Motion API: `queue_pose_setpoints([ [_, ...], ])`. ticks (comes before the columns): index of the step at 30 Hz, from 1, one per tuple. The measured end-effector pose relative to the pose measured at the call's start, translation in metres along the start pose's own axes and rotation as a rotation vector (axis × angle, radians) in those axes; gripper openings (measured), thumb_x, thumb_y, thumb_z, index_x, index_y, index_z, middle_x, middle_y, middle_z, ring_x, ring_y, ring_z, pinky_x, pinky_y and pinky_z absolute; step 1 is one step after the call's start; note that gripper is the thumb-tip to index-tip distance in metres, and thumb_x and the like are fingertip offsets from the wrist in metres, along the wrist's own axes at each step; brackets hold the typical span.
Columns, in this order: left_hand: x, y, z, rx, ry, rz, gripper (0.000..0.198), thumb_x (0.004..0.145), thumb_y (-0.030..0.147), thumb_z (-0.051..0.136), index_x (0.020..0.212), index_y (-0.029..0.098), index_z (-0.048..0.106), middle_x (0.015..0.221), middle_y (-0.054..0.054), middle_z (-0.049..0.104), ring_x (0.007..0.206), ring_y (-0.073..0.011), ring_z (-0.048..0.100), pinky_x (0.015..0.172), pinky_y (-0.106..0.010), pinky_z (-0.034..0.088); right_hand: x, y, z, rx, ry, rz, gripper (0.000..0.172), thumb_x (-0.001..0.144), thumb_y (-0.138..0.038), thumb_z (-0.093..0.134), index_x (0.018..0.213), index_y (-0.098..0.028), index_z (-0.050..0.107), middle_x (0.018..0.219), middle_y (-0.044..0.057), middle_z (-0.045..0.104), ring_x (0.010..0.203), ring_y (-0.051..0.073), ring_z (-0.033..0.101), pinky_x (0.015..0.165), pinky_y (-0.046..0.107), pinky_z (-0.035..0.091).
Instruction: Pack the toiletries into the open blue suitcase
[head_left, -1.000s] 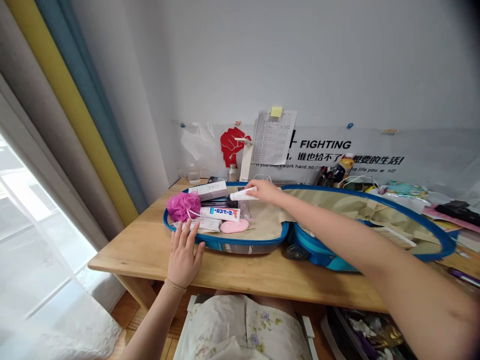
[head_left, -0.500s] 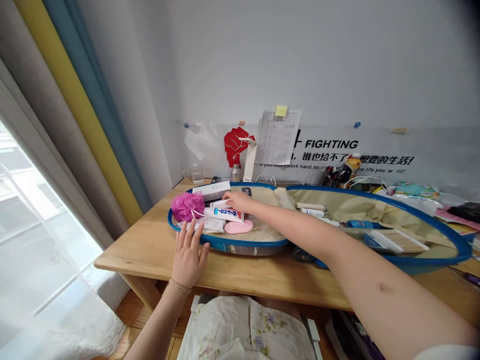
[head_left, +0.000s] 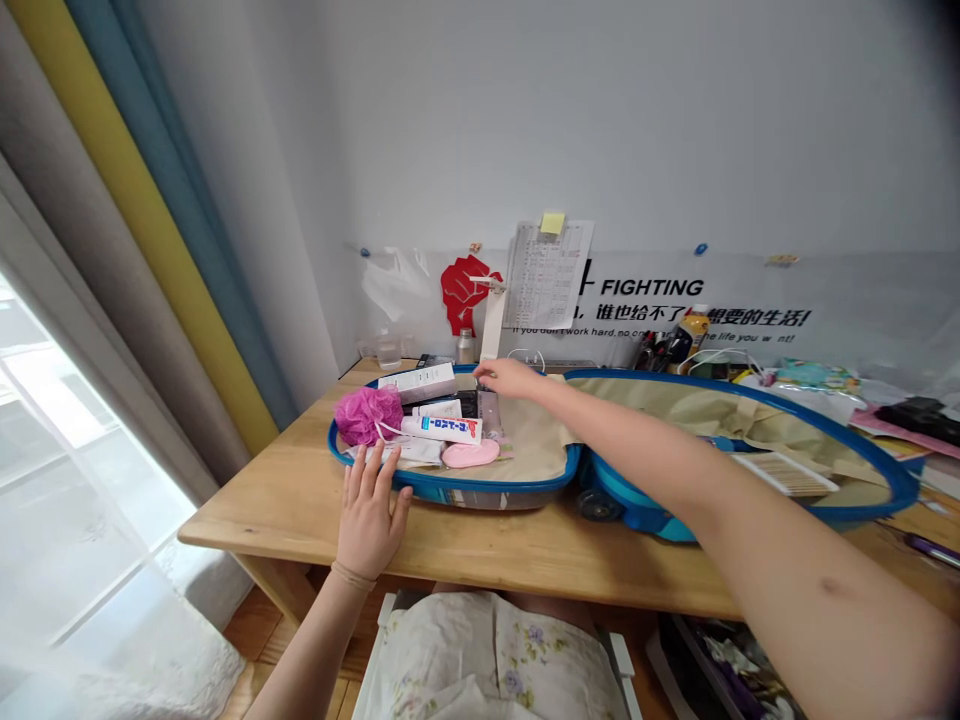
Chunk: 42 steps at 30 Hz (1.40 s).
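My left hand (head_left: 371, 515) lies with fingers spread on the near blue rim of the left half of an open suitcase (head_left: 510, 490). My right hand (head_left: 508, 378) hangs over the far side of that half, fingers curled together at the right end of a white box (head_left: 420, 382). What they hold, if anything, is hidden. In this half lie a pink bath puff (head_left: 369, 414), a white toothpaste tube (head_left: 442, 429), a pink oval pad (head_left: 471, 454) and a flat clear packet (head_left: 491, 415). Something dark shows behind the tube.
The suitcase's right half (head_left: 855, 420) holds a pack of cotton swabs (head_left: 784, 473), partly behind my right forearm. At the back stand a white lamp (head_left: 493, 320), a small jar (head_left: 465, 346) and a yellow-labelled bottle (head_left: 690, 335). A curtain (head_left: 150, 220) hangs at left.
My right hand has moved right and back, away from the toothpaste tube to the box's end. A white item it was touching now lies behind the tube. My left hand stays on the rim.
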<state>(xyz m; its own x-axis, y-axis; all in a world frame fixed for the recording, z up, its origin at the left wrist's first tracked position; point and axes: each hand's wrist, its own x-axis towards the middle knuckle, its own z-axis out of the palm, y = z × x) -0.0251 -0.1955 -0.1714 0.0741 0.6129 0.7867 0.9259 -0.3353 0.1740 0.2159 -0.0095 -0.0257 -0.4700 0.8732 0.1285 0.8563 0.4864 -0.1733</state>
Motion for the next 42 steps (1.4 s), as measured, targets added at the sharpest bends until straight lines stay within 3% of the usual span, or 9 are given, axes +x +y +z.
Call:
queue_pose_setpoints([
  [6, 0.000, -0.001, 0.000, 0.003, 0.006, 0.017, 0.054, 0.096, 0.031, 0.042, 0.149, 0.021, 0.031, 0.153, -0.014, 0.035, 0.147, -0.0306, 0.018, 0.116, -0.055, 0.021, -0.041, 0.108, -0.051, -0.137, -0.067, 0.220, 0.033, 0.088, -0.032, 0.047, 0.108, -0.020, 0.070, 0.099, 0.006, 0.074, 0.090, 0.018, 0.066, 0.075, 0.026, 0.048],
  [10, 0.000, -0.002, 0.001, 0.000, 0.016, 0.027, 0.055, 0.096, 0.031, 0.042, 0.149, 0.021, 0.031, 0.153, -0.015, 0.035, 0.147, -0.0313, 0.018, 0.116, -0.055, 0.022, -0.085, 0.164, -0.049, -0.219, -0.189, 0.316, 0.026, 0.070, -0.027, 0.063, 0.094, -0.022, 0.074, 0.095, 0.008, 0.074, 0.087, 0.024, 0.066, 0.072, 0.031, 0.050],
  [13, 0.001, -0.002, 0.001, -0.001, 0.020, 0.030, 0.055, 0.096, 0.031, 0.042, 0.149, 0.021, 0.031, 0.153, -0.015, 0.035, 0.147, -0.0317, 0.019, 0.116, -0.055, 0.023, -0.107, 0.186, -0.035, -0.232, -0.247, 0.348, 0.042, 0.062, -0.020, 0.066, 0.103, -0.022, 0.072, 0.107, 0.010, 0.072, 0.093, 0.028, 0.067, 0.077, 0.035, 0.052],
  [16, 0.001, -0.001, 0.000, -0.003, 0.018, 0.022, 0.055, 0.096, 0.031, 0.042, 0.149, 0.021, 0.031, 0.154, -0.014, 0.034, 0.146, -0.0317, 0.019, 0.116, -0.055, 0.022, -0.115, 0.197, -0.024, -0.214, -0.274, 0.347, 0.055, 0.061, -0.016, 0.064, 0.116, -0.023, 0.068, 0.119, 0.010, 0.068, 0.103, 0.028, 0.065, 0.084, 0.037, 0.052],
  [19, 0.001, -0.002, 0.000, -0.007, 0.011, 0.012, 0.055, 0.096, 0.032, 0.042, 0.149, 0.021, 0.032, 0.154, -0.013, 0.034, 0.147, -0.0318, 0.019, 0.116, -0.056, 0.021, -0.113, 0.203, -0.017, -0.197, -0.295, 0.348, 0.058, 0.061, -0.015, 0.064, 0.118, -0.024, 0.066, 0.122, 0.010, 0.067, 0.105, 0.029, 0.065, 0.083, 0.037, 0.054],
  [29, 0.001, -0.001, 0.000, -0.005, 0.008, 0.006, 0.055, 0.096, 0.031, 0.042, 0.149, 0.021, 0.031, 0.154, -0.014, 0.033, 0.147, -0.0317, 0.019, 0.116, -0.056, 0.022, -0.106, 0.208, -0.006, -0.229, -0.271, 0.351, 0.045, 0.064, -0.020, 0.063, 0.109, -0.019, 0.068, 0.113, 0.014, 0.068, 0.099, 0.029, 0.065, 0.079, 0.037, 0.052],
  [35, 0.001, -0.002, 0.000, 0.008, 0.009, 0.020, 0.055, 0.096, 0.031, 0.042, 0.149, 0.021, 0.032, 0.154, -0.014, 0.034, 0.147, -0.0315, 0.018, 0.116, -0.056, 0.022, -0.108, 0.207, -0.010, -0.216, -0.265, 0.346, 0.035, 0.070, -0.023, 0.059, 0.105, -0.020, 0.068, 0.106, 0.011, 0.071, 0.093, 0.026, 0.066, 0.077, 0.035, 0.050],
  [42, 0.001, -0.001, -0.001, 0.004, 0.006, 0.009, 0.055, 0.096, 0.031, 0.042, 0.150, 0.023, 0.029, 0.154, -0.013, 0.034, 0.147, -0.0307, 0.018, 0.116, -0.055, 0.023, -0.111, 0.200, -0.018, -0.185, -0.218, 0.366, 0.033, 0.062, -0.022, 0.066, 0.095, -0.020, 0.069, 0.096, 0.012, 0.071, 0.088, 0.028, 0.065, 0.073, 0.035, 0.048],
])
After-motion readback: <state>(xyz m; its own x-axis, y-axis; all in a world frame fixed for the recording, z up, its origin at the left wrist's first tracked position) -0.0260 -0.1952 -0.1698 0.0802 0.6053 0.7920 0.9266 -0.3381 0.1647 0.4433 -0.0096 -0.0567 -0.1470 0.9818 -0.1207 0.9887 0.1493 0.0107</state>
